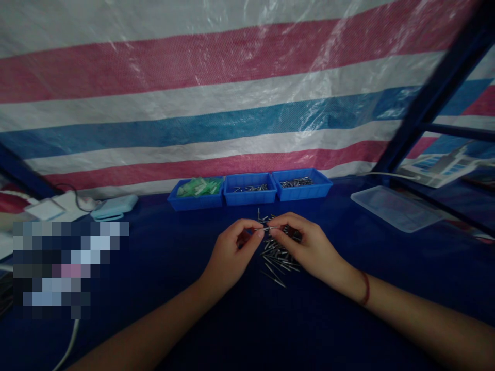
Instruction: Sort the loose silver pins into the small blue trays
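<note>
My left hand and my right hand meet over the middle of the blue table. Between their thumbs and forefingers they pinch the two ends of a thin metal rod, held roughly level; its exact kind is too small to make out. Below and behind my right hand lies a loose pile of similar thin metal rods, silvery and dark, pointing in various directions. Part of the pile is hidden by the right hand's fingers.
Behind the hands, three blue trays stand in a row: one with green plastic pieces, the middle tray and right tray with metal rods. A clear plastic lid lies right. A light-blue case and white cable are left.
</note>
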